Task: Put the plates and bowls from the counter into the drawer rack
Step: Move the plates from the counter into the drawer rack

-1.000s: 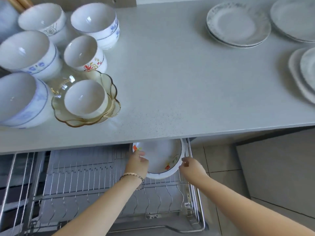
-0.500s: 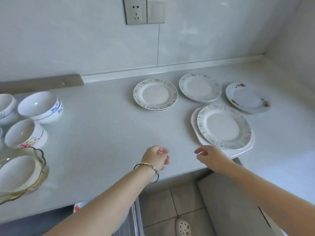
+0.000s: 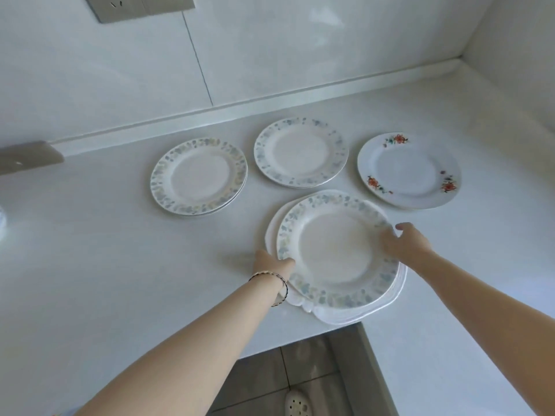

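Observation:
A plate with a blue floral rim [image 3: 333, 253] lies on top of a white scalloped plate [image 3: 330, 318] near the front edge of the counter [image 3: 120, 265]. My left hand [image 3: 270, 262] grips its left rim, fingers tucked under the edge. On the right rim my right hand [image 3: 405, 241] takes hold, thumb raised. Two more blue-rimmed plate stacks [image 3: 198, 175] [image 3: 300, 151] and a red-flowered plate [image 3: 408, 171] lie behind. The drawer rack and the bowls are out of view.
The wall with a socket [image 3: 138, 4] backs the counter, and a side wall closes the right corner. Below the counter edge I see floor tiles, a grey cabinet front [image 3: 369, 370] and a slipper [image 3: 297, 403].
My hands left the flowered plate in the drawer rack, rose above the counter and reached forward. They now hold the rims of the blue-rimmed plate.

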Available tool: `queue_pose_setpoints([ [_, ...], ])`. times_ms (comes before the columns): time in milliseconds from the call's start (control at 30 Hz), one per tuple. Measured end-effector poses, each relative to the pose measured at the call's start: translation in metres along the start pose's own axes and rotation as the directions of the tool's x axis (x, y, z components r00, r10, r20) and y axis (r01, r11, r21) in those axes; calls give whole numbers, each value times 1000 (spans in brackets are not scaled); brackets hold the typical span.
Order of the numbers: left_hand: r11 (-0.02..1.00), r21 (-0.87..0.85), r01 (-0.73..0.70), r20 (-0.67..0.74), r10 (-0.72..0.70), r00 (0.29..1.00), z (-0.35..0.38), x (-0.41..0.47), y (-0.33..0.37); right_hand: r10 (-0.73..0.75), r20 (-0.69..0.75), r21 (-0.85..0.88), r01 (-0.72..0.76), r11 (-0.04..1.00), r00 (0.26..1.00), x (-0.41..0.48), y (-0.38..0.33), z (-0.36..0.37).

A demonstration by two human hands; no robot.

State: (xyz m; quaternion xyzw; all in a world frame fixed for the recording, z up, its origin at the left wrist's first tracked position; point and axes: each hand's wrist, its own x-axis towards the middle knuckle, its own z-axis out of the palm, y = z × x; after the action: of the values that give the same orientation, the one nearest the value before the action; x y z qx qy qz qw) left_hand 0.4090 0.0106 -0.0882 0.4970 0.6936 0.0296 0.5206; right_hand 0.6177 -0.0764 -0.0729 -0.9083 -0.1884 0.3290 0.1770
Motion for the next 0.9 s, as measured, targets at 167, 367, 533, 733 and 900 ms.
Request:
queue_pose_setpoints([
  [167, 994, -110, 3, 3, -3, 1000, 11, 15, -15, -37, 44, 110, 32, 993, 998, 21, 10, 9],
  [367, 987, -144, -72, -24, 69, 997, 6, 9, -27, -46, -2, 111, 46, 993, 999, 22, 17, 18],
  [533, 986, -128, -106, -52, 100, 994, -33, -15, -55, -135, -4, 125, 134, 983, 991, -25, 18, 38],
  [733, 989, -116, -95, -107, 83, 991, -125, -64, -127, -261, 102, 116, 249, 962, 960, -119, -6, 80],
  [900, 982, -175, -70, -170, 40, 985, -210, -111, -219, -352, 217, 79, 343, 936, 910, -218, -29, 142],
])
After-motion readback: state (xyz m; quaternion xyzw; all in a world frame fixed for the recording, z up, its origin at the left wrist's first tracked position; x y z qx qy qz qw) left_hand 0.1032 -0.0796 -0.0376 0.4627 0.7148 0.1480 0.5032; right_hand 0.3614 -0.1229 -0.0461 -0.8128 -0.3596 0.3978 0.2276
